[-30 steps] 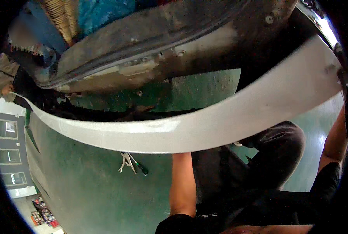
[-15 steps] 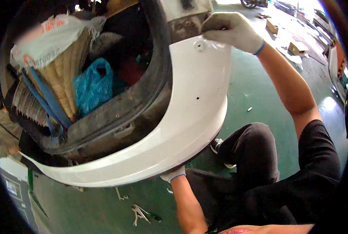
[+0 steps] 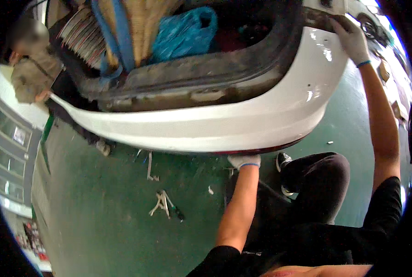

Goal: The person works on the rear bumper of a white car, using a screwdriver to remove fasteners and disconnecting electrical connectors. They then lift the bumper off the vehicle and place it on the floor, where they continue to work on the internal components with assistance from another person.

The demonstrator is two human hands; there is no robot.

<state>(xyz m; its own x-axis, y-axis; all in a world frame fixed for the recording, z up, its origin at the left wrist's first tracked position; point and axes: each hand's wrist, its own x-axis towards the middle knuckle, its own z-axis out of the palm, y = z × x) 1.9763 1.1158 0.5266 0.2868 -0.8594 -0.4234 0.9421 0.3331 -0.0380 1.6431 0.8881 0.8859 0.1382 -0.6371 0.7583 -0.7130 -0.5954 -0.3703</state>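
A white car bumper [image 3: 201, 124] spans the rear of a car with its trunk open. My gloved left hand [image 3: 244, 160] grips its lower edge from below; the fingertips are hidden beneath it. At the bumper's upper right end, my gloved right hand [image 3: 352, 39] has its fingers bent over the corner beside the car body. Another person [image 3: 33, 78] is at the bumper's far left end, with a hand near its tip.
Inside the trunk are a blue plastic bag [image 3: 185, 34] and blue straps [image 3: 118, 34]. Tools [image 3: 166, 205] lie on the green floor [image 3: 123, 235] below the bumper. My bent knee [image 3: 330, 166] is at the right. A grey door [image 3: 12, 147] stands at the left.
My view has turned left, so the bumper and car appear higher and further right. Both my hands keep their places on the bumper.
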